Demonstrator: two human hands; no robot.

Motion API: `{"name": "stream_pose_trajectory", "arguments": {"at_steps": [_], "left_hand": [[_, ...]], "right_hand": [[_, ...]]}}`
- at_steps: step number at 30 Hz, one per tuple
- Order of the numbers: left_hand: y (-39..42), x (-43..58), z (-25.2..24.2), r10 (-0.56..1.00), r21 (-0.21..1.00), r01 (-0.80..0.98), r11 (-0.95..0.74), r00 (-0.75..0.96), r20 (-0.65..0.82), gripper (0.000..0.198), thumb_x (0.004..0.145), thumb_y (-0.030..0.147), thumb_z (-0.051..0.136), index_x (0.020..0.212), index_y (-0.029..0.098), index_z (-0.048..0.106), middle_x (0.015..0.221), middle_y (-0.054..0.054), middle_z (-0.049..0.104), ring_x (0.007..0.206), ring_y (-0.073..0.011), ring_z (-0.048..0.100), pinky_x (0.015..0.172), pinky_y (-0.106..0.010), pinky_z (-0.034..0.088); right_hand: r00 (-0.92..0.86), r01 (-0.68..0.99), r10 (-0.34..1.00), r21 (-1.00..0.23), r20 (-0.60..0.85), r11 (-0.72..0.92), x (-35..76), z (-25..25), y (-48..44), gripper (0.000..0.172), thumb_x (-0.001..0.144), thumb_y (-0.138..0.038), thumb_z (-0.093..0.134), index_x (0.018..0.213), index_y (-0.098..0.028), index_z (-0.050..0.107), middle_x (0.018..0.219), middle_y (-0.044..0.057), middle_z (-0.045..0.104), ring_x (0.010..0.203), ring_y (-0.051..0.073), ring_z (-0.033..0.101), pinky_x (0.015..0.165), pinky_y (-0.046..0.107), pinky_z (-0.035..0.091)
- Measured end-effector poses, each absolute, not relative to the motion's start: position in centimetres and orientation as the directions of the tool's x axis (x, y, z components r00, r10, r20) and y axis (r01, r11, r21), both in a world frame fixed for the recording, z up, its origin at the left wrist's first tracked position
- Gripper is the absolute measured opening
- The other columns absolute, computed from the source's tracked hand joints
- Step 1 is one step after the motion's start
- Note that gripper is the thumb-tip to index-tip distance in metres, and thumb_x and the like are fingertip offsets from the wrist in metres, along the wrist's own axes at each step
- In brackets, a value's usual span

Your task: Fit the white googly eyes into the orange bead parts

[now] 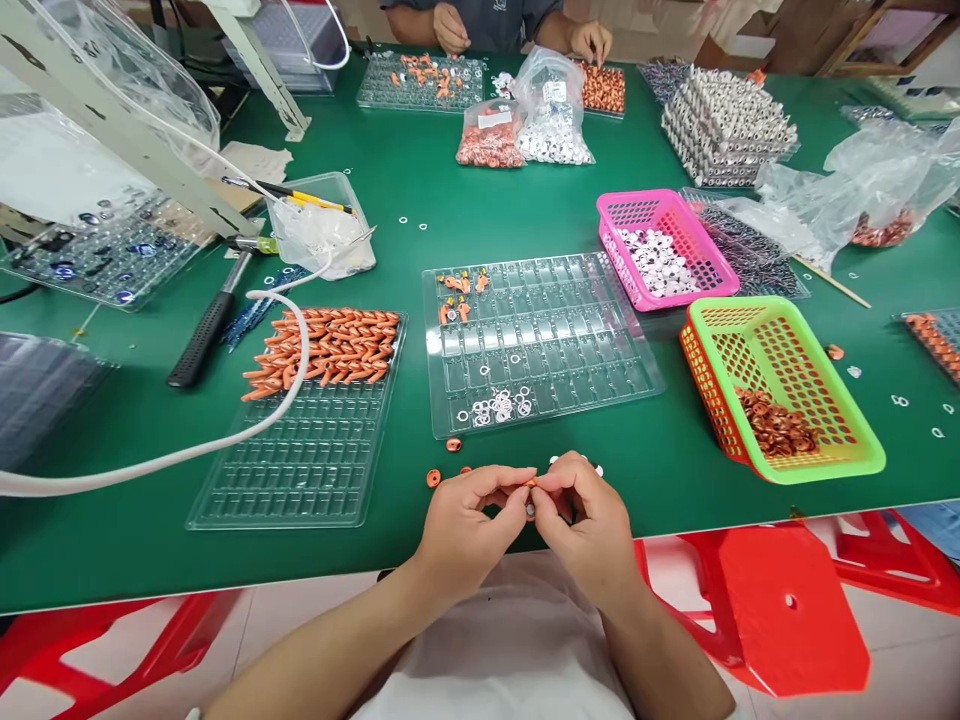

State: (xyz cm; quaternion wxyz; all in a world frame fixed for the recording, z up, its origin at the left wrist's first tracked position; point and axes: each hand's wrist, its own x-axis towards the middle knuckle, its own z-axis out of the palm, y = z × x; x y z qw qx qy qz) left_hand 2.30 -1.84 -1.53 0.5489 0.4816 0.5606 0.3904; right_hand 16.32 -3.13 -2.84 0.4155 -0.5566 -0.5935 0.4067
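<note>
At the near edge of the table, my left hand [466, 520] and my right hand [589, 525] meet fingertip to fingertip. Both pinch one small orange plastic part [531, 484], which has a grey round end showing below; the fingers cover most of it. Just beyond my left hand lie loose orange round pieces [433, 478]. Several small white pieces peek out behind my right hand. A clear compartment tray [555, 345] lies ahead of both hands, with a few orange parts [463, 283] at its upper left and loose white rings [501, 405] at its lower left.
To the left, another clear tray [300, 450] carries orange sticks beneath a white cable [187, 455] and beside a hammer [214, 315]. At right stand a pink basket [637, 295] of white pieces and a green basket [840, 455] of orange-brown pieces. Across the table sits another person [499, 22].
</note>
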Motion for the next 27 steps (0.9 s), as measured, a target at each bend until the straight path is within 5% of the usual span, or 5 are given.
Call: {"name": "stream_pose_trajectory", "arguments": {"at_steps": [15, 27], "left_hand": [[-1.93, 2.27, -1.88, 0.967, 0.969, 0.182, 0.169, 0.159, -0.198, 0.021, 0.081, 0.015, 0.06, 0.094, 0.015, 0.076, 0.086, -0.007, 0.078, 0.076, -0.0184, 0.074, 0.07, -0.024, 0.06], [-1.88, 2.55, -1.75, 0.988, 0.965, 0.249, 0.084, 0.108, -0.114, 0.019, 0.075, 0.012, 0.06, 0.084, 0.017, 0.077, 0.072, -0.004, 0.075, 0.061, -0.0151, 0.069, 0.058, -0.022, 0.055]], "right_hand": [[-0.043, 0.296, 0.998, -0.955, -0.037, -0.023, 17.11, -2.6, -3.09, 0.011, 0.083, -0.012, 0.055, 0.079, -0.022, 0.052, 0.073, -0.002, 0.053, 0.061, 0.011, 0.05, 0.052, 0.023, 0.04], [-0.013, 0.207, 0.997, -0.976, -0.075, -0.071, 16.58, -2.88, -3.44, 0.012, 0.083, -0.013, 0.055, 0.076, -0.022, 0.049, 0.072, -0.002, 0.052, 0.064, 0.013, 0.051, 0.055, 0.024, 0.043]]}}
